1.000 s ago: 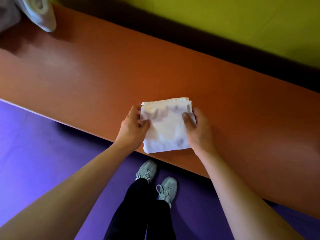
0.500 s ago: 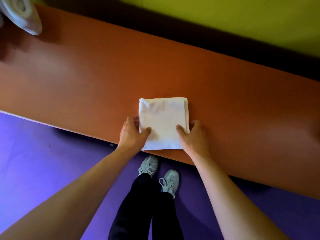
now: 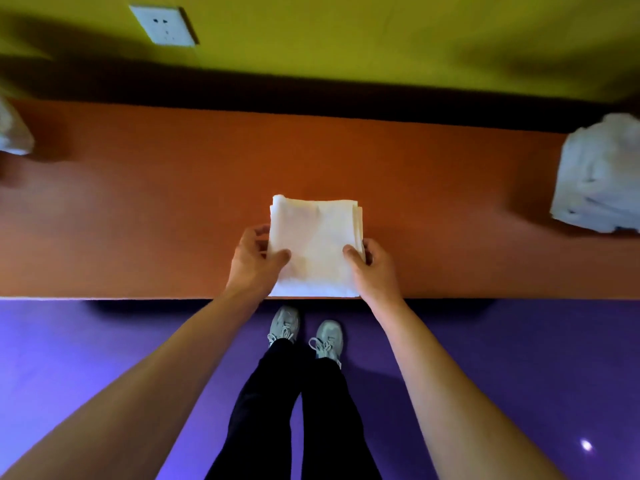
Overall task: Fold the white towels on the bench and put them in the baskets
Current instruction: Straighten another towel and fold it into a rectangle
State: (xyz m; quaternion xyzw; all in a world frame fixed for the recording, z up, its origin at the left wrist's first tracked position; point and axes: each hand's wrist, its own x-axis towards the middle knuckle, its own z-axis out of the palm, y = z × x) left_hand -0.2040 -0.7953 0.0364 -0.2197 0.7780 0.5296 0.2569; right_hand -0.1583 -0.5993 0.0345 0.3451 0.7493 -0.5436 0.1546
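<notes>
Two hands clamped on one folded towel (image 3: 317, 247), a white layered square lying flat on the orange bench (image 3: 145, 202); near edge of the towel level with the bench's front edge, far edge reaching toward mid-bench; stacked layers visible at the far right corner. Left hand (image 3: 254, 263) at the towel's left side, thumb pressed on the top face, fingers (image 3: 258, 232) curled round the left edge; right hand (image 3: 372, 268) at the towel's right side, thumb likewise on top, fingers (image 3: 369, 245) wrapped over the right edge. Hands set apart with the whole towel between them, both gripping its nearer half; forearms running down and outward toward the bottom corners of the view. Well apart from the hands, far to the right on the bench, a loose heap of white towels (image 3: 599, 174), crumpled and unfolded, cut by the frame's right edge; at the far left edge, another scrap of white cloth (image 3: 12, 133), mostly out of view, too little seen to tell what it was. Behind the bench, a yellow-green wall (image 3: 381, 36) with a white socket plate (image 3: 164, 26). Below the bench, a purple floor (image 3: 519, 375), dark trouser legs, and a pair of pale laced shoes (image 3: 306, 329) side by side under the towel.
</notes>
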